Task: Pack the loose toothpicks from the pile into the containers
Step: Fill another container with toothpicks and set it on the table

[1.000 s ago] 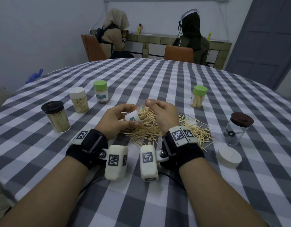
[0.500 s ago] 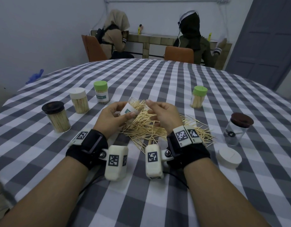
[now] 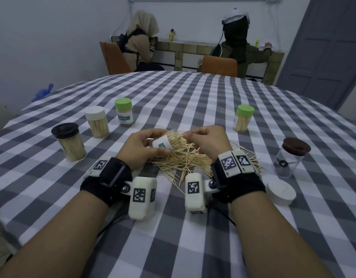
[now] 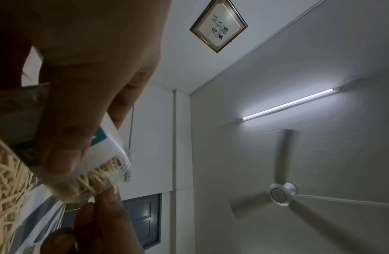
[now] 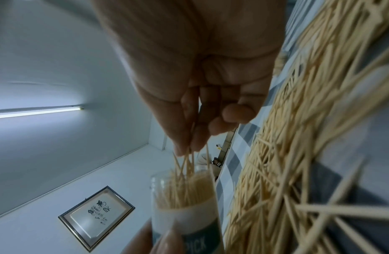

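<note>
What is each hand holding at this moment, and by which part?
The left hand grips the open labelled container around its body, tilted over the pile. The right hand pinches a few toothpicks by their upper ends, tips at the container's mouth.

The left hand (image 3: 141, 146) covers the base and part of the label of the jar (image 3: 165, 143), so only "PICK" reads in the right wrist view. The right hand (image 3: 208, 143) hides the far part of the pile (image 3: 185, 163). The ceiling fan (image 4: 281, 191) is blurred. The left wrist view cuts off the pile at its left edge.
</note>
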